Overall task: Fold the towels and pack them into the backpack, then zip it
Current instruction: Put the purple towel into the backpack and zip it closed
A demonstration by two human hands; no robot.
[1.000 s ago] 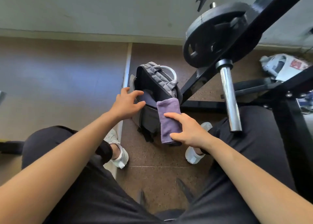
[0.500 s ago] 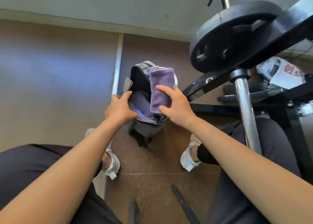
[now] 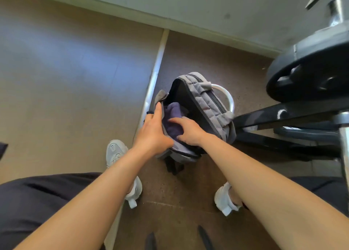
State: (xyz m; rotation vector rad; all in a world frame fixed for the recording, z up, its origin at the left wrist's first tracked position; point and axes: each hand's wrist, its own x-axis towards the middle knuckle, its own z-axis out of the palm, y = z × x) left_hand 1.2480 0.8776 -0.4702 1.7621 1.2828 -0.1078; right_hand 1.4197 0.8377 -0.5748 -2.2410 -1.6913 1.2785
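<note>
A grey backpack stands on the floor between my feet with its main compartment unzipped and gaping. A folded purple towel lies inside the opening. My right hand reaches into the bag and grips the towel's lower end, fingers curled around it. My left hand holds the near left rim of the opening, index finger stretched up along the edge. The inside of the bag below the towel is hidden.
A black weight plate on a steel bar and a black machine frame stand close on the right of the bag. A white floor strip runs behind it. My white shoes flank the bag.
My right hand has carried the purple towel from above the bag's top down into the open compartment. My left hand has stayed at the bag's left rim. The view has moved closer.
</note>
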